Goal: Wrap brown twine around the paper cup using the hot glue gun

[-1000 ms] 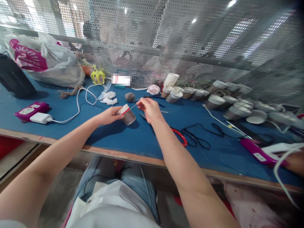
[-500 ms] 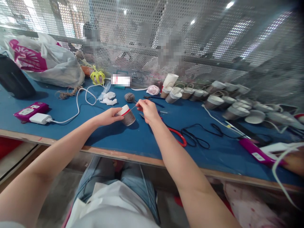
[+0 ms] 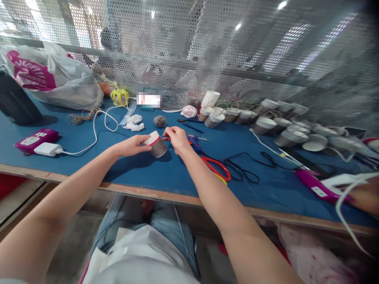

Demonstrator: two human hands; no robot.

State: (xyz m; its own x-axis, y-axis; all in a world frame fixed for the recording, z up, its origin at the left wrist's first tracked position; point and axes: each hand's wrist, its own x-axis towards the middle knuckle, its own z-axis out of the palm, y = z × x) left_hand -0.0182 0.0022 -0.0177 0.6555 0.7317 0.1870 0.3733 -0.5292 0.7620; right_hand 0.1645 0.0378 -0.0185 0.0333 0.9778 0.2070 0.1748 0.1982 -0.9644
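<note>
My left hand (image 3: 134, 146) is closed around the white upper part of a paper cup (image 3: 158, 146), which it holds tilted above the table. Grey yarn is wound round the rest of the cup, below a red line. Close to the cup's right side, my right hand (image 3: 177, 139) pinches the grey yarn; the strand itself is hard to see at the fingertips. Just beyond the hands lies a ball of grey yarn (image 3: 160, 121). Under and beside my right forearm are scissors with red and yellow handles (image 3: 217, 167) and a blue glue gun (image 3: 194, 142), partly hidden.
Several yarn-wrapped cups (image 3: 265, 125) stand at the back right. A purple power strip (image 3: 37, 141) with a white charger lies left, a plastic bag (image 3: 56, 79) and dark bottle (image 3: 17, 98) behind it. Black cable (image 3: 242, 169) curls on the blue table (image 3: 171, 177). Another person's arm (image 3: 364, 199) shows far right.
My right hand has come down and slightly left, nearer the cup. The taut strand seen between hand and cup before is now barely visible. My left hand keeps its hold.
</note>
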